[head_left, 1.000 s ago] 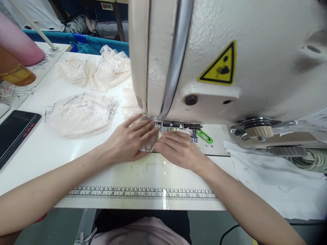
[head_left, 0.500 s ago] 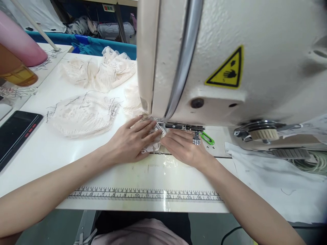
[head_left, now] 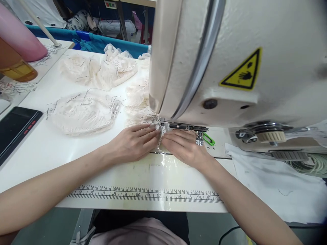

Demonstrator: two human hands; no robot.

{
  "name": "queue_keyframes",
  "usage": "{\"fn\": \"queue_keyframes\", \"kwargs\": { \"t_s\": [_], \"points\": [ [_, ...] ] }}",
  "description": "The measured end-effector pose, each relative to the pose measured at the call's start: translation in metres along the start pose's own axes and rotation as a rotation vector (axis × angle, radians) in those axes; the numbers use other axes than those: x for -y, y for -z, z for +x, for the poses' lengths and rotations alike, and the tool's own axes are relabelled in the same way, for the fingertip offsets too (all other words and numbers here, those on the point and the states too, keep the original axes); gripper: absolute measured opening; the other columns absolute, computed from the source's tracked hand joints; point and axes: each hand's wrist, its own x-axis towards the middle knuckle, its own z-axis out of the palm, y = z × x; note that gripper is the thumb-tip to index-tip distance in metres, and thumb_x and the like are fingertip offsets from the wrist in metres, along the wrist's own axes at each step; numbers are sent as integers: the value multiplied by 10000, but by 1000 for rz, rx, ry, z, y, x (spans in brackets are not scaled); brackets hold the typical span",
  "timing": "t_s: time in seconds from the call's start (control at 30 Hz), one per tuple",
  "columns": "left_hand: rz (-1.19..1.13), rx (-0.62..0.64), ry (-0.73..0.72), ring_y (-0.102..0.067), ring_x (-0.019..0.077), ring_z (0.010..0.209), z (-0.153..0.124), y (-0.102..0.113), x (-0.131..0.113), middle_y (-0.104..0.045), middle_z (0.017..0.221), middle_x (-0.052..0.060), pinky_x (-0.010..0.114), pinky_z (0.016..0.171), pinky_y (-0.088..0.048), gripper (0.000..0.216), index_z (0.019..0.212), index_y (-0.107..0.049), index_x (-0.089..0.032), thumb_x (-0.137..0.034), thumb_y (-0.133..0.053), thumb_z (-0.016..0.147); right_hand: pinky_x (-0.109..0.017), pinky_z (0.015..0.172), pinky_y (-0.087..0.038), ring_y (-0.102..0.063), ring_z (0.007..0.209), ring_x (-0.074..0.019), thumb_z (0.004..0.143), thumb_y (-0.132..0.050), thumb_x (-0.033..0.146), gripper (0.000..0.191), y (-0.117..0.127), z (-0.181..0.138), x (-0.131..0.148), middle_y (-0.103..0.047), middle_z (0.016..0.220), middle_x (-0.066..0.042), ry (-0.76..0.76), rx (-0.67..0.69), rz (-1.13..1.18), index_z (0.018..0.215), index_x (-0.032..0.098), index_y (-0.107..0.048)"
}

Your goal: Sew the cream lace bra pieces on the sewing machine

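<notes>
Pale lace [head_left: 162,130] lies between the 2 hands at the sewing machine [head_left: 219,61], spreading beyond the left fingertips. The left hand [head_left: 135,143] rests flattened, fingers outstretched, pressing it without gripping; the right hand [head_left: 184,144] lies just beside, its hold indiscernible.

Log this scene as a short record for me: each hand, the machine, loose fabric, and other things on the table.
Left hand: flat on lace
Right hand: palm down, at the lace's right side
Machine: sewing machine with yellow warning label
Loose fabric: pale lace piece with dark threads, left; white cloth, right
Other things: black phone-like device, left; green item, beyond the right hand
</notes>
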Motion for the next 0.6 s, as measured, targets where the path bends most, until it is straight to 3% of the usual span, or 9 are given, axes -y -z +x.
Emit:
{"fn": "queue_keyframes", "kwargs": {
  "t_s": [0.3,0.6],
  "points": [
    [-49,22,73,-700,235,1067,1,1,4,-723,1145,129,375,1005,-569,237,912,-669,-98,-171,-450,966,-291,957,-526,-688,960,-113,912,-570,62,216,-8,1,9,-756,1028,33,20,-76,-57,988,230,-682],
    [-38,42,126,-693,219,1085,1,0,6,-717,1164,125,359,1030,-547,235,953,-670,-105,-177,-448,974,-277,916,-558,-696,977,-129,918,-566,61,186,-10,5,8,-761,1025,23,1,-92,-58,941,204,-683]
  ]
}}
